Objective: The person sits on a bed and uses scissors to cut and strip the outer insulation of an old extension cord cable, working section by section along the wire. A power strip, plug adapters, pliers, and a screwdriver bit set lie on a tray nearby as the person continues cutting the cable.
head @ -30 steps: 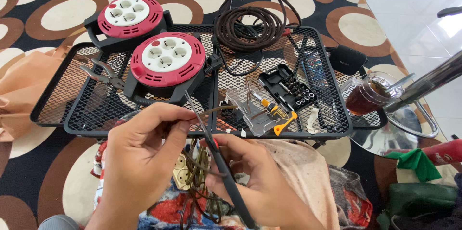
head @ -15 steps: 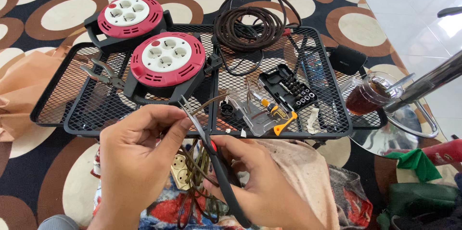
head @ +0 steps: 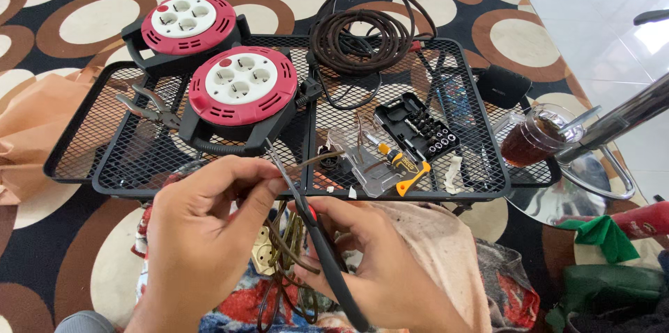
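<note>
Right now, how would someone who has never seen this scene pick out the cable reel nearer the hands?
Start at the black mesh tray lying on the circle-patterned carpet. Two round red cable reels sit at its left end; the nearer cable reel rests fully on the mesh. Unlike the farther reel at the tray's back edge, it lies just beyond the left hand, beside pliers.
</note>
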`<state>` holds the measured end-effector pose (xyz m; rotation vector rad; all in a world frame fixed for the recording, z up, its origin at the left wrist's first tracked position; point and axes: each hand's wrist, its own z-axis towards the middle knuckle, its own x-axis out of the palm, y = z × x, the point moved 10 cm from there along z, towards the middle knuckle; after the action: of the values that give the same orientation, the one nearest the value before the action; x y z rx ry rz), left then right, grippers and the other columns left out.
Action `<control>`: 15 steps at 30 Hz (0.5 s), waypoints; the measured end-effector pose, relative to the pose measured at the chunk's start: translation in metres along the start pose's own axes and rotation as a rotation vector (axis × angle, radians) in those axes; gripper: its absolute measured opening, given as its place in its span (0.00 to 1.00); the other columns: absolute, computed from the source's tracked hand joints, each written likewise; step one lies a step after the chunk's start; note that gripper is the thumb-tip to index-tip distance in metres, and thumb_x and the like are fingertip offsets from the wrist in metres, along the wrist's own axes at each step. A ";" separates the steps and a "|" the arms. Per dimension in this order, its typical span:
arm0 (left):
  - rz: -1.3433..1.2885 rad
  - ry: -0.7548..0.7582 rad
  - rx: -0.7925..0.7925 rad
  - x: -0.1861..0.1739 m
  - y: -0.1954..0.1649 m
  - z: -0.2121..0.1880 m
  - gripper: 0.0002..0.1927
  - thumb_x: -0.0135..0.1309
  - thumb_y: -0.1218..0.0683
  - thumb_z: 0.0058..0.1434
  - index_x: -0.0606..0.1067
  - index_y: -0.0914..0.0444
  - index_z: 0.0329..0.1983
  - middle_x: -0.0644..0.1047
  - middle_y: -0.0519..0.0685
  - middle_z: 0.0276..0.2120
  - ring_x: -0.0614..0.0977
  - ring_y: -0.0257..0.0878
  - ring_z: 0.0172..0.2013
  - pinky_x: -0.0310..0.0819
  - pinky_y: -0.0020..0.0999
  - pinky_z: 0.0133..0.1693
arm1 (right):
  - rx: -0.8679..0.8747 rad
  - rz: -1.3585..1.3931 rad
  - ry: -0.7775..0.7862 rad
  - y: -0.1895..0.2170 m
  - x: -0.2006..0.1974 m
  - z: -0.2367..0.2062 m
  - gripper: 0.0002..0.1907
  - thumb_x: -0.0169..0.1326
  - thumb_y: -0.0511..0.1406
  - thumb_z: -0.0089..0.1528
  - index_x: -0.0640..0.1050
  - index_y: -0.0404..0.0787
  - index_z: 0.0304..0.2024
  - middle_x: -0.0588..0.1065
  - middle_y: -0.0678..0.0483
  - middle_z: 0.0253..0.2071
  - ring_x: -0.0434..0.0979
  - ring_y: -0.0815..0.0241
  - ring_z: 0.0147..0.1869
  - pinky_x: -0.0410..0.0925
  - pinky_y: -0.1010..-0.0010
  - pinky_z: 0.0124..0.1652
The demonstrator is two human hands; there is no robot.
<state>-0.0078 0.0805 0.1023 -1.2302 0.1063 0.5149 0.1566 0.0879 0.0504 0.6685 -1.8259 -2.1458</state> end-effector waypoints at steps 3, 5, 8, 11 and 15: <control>-0.015 0.004 -0.069 0.000 0.004 -0.001 0.04 0.61 0.61 0.60 0.83 0.65 0.38 0.76 0.39 0.22 0.67 0.22 0.22 0.59 0.20 0.23 | -0.012 0.022 -0.019 0.005 0.001 -0.001 0.30 0.67 0.31 0.54 0.76 0.35 0.59 0.79 0.56 0.36 0.81 0.69 0.39 0.77 0.74 0.41; -0.046 0.010 -0.052 -0.001 0.000 0.000 0.04 0.61 0.61 0.60 0.83 0.65 0.38 0.77 0.38 0.23 0.68 0.21 0.23 0.61 0.19 0.24 | 0.002 0.030 -0.012 0.006 0.001 0.001 0.29 0.66 0.32 0.55 0.77 0.35 0.59 0.79 0.56 0.34 0.81 0.69 0.38 0.77 0.74 0.42; -0.108 0.017 -0.058 0.002 -0.003 0.000 0.04 0.60 0.62 0.61 0.82 0.66 0.38 0.79 0.38 0.25 0.70 0.21 0.24 0.62 0.18 0.25 | 0.015 0.031 0.010 0.007 0.002 0.003 0.27 0.65 0.32 0.56 0.77 0.35 0.59 0.80 0.56 0.34 0.80 0.70 0.37 0.77 0.74 0.41; -0.144 0.013 -0.090 0.003 -0.001 0.000 0.05 0.60 0.62 0.60 0.82 0.67 0.38 0.79 0.39 0.25 0.71 0.21 0.25 0.64 0.18 0.25 | -0.007 0.037 0.013 0.009 0.002 0.002 0.28 0.64 0.31 0.56 0.77 0.35 0.60 0.80 0.54 0.36 0.80 0.69 0.39 0.77 0.74 0.42; -0.165 0.010 -0.122 0.005 0.004 -0.001 0.05 0.61 0.62 0.60 0.82 0.68 0.39 0.79 0.40 0.25 0.72 0.21 0.25 0.64 0.19 0.25 | 0.011 0.080 -0.022 0.003 -0.001 -0.003 0.28 0.62 0.29 0.54 0.76 0.34 0.59 0.80 0.54 0.41 0.83 0.69 0.43 0.78 0.73 0.45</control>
<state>-0.0049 0.0820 0.0962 -1.3473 -0.0190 0.3759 0.1588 0.0857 0.0534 0.5669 -1.8447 -2.1014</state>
